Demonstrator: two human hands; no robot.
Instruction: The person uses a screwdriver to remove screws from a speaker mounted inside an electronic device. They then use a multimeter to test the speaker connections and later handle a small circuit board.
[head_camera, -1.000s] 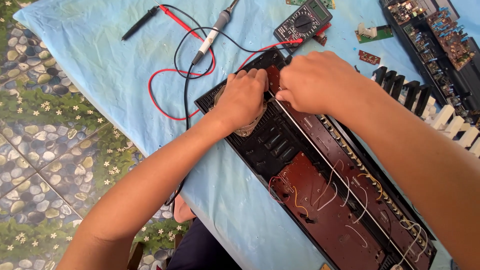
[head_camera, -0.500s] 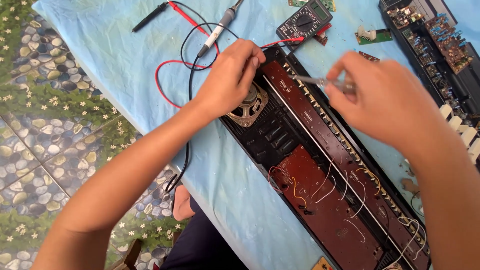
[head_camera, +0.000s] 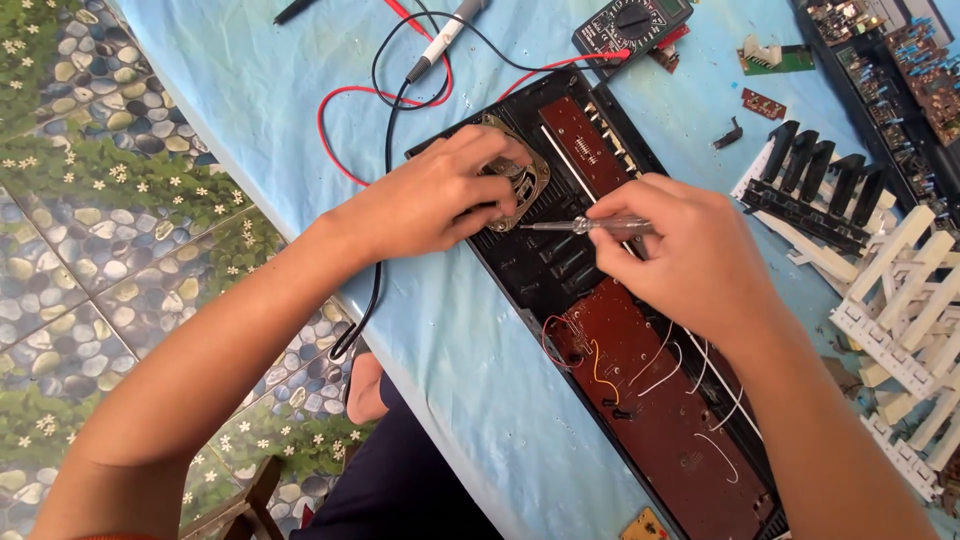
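Observation:
An opened black keyboard case (head_camera: 520, 290) lies diagonally on a table under a light blue cloth (head_camera: 290, 110). Brown circuit boards (head_camera: 660, 400) with white, red and yellow wires fill its inside. My left hand (head_camera: 430, 195) rests on a small round speaker (head_camera: 525, 180) at the case's upper end, fingers curled over its metal frame. My right hand (head_camera: 680, 255) grips a screwdriver (head_camera: 580, 226) with a clear handle. Its metal tip points left and touches the speaker's edge.
A multimeter (head_camera: 630, 25) with red and black leads (head_camera: 385, 95) lies at the top. Loose black and white keys (head_camera: 880, 250) sit at the right, with more circuit boards (head_camera: 900, 60) beyond. A pebble-pattern floor (head_camera: 90, 220) lies left of the table edge.
My right hand drew back from the case's upper end, took up the screwdriver and brought its tip to the speaker. My left hand stayed on the speaker, which now shows.

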